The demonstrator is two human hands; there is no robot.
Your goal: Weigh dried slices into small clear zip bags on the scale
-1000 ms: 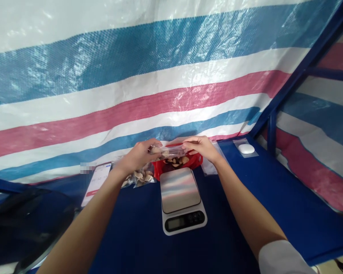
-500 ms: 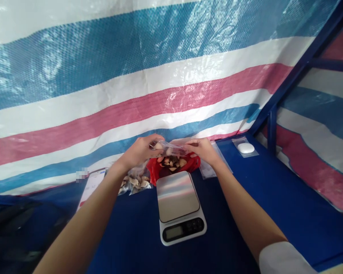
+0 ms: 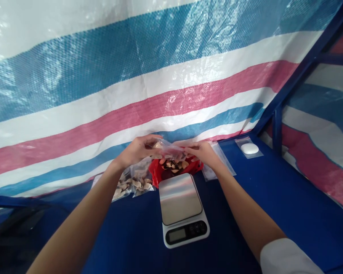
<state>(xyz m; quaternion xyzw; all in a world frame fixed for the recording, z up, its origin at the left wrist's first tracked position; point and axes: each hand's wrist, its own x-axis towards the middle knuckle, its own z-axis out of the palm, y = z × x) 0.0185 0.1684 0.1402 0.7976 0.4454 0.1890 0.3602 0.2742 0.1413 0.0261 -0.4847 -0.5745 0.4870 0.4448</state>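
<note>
Between my two hands a clear plastic bag (image 3: 171,148) is stretched sideways, with a few pale pieces at its left end. My left hand (image 3: 138,151) grips that left end, its fingers closed round the plastic. At the other end, my right hand (image 3: 201,152) pinches the bag's edge. Just beneath lies an open red plastic bag (image 3: 157,173) holding dried, brownish slices (image 3: 175,166). Closer to me stands a kitchen scale (image 3: 180,199) with a bare metal plate; its display is too dim to read.
Clear bags of dried slices (image 3: 143,183) lie left of the red bag. Flat clear bags (image 3: 221,161) rest beyond my right wrist. A white oval object (image 3: 249,148) sits on a small bag at right. A striped tarp (image 3: 148,108) rises behind the blue table (image 3: 125,232).
My hands keep hold of the clear bag, and the right hand has shifted slightly inward. The view has moved a little, and my left forearm now hides the phone at left.
</note>
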